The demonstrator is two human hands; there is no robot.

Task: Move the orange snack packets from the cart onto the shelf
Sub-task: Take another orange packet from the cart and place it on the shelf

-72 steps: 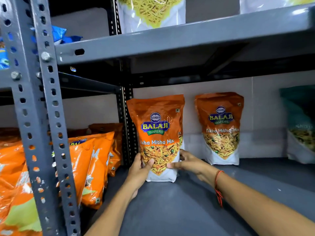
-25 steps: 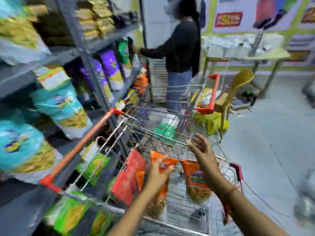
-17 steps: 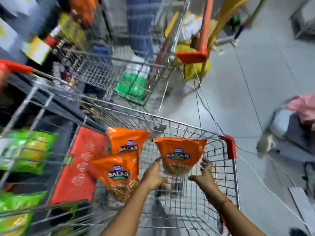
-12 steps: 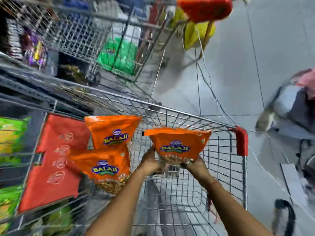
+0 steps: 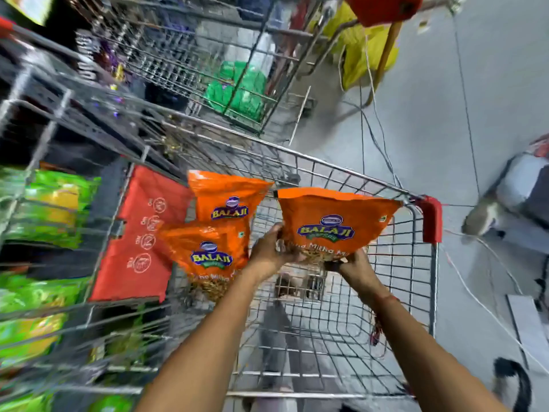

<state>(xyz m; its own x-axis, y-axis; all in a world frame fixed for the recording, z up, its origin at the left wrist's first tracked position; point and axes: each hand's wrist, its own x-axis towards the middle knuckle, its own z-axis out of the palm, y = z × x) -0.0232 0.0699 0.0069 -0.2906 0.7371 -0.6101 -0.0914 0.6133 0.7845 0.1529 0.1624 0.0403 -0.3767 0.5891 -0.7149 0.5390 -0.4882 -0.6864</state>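
Note:
I look down into a wire cart (image 5: 350,179). My left hand (image 5: 271,248) and my right hand (image 5: 355,267) both grip the bottom of one orange Balaji snack packet (image 5: 332,221), held upright above the cart's floor. Two more orange packets lean against the cart's left side: one further back (image 5: 225,197), one nearer (image 5: 208,251) just left of my left wrist. The shelf is out of view.
A red fold-down flap (image 5: 139,236) lies at the cart's left end. Green snack packets (image 5: 44,209) sit blurred at far left. A second wire cart (image 5: 208,63) with green bags stands ahead. Cables run over the grey floor (image 5: 445,114) on the right.
I turned from the shelf to the cart. Both hands reached in and closed on the right-hand orange packet, which is now lifted slightly and closer to me.

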